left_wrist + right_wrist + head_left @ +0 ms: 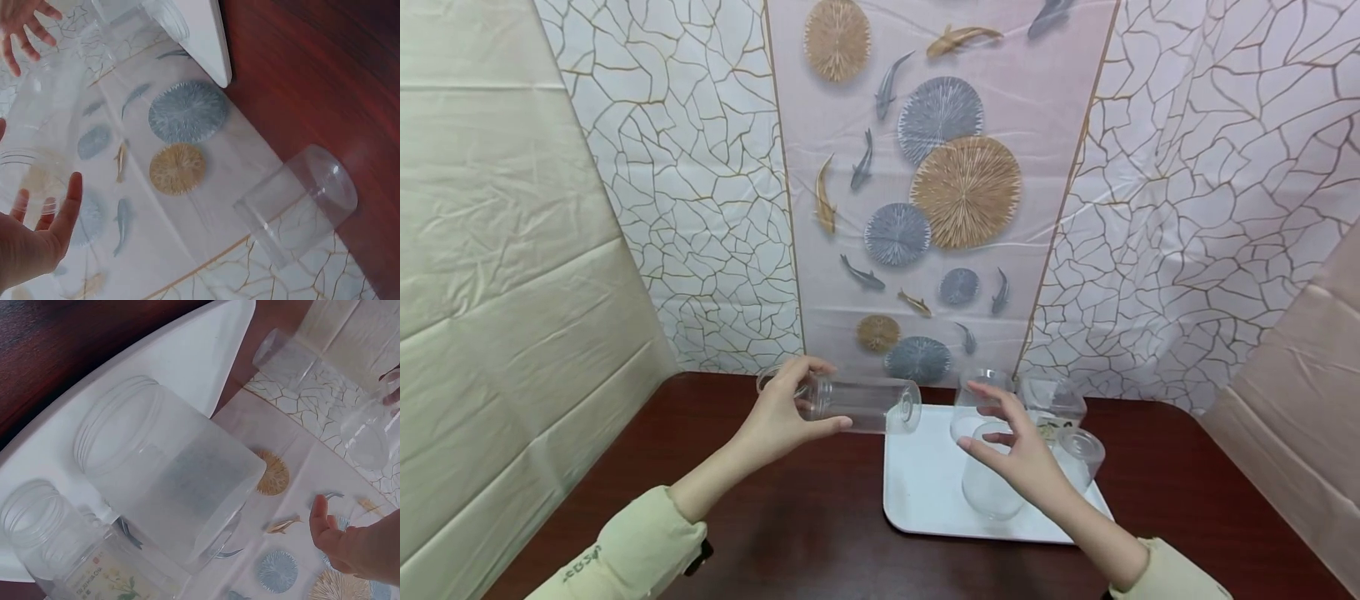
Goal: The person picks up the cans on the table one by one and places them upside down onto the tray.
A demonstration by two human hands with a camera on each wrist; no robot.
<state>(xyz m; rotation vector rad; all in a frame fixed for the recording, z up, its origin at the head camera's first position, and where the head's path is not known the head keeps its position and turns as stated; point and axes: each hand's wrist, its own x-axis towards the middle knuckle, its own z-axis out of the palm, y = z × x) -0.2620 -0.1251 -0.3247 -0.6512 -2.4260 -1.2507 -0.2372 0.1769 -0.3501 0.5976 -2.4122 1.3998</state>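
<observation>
Counter [805,500] extending left of tray [921,492], transparent cylindrical jar [868,404] sideways, end overlapping tray's rim in head view, left hand [777,418] gripping jar, right hand [1028,457] loosely spread

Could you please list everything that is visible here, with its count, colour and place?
Table: one, dark red-brown, at bottom
Tray: one, white, on table
Jars: four, clear, on tray; one with flowered label
Held jar: one, clear, sideways, above table
Loose container: one, clear, table's back left
Backdrop: one, white and pink, behind table
Plain cloths: two, beige, both sides
Small object: one, black, left cuff
Sleeves: two, pale yellow, forearms
Left hand: one, bare, gripping held jar
Right hand: one, bare, near jars
</observation>
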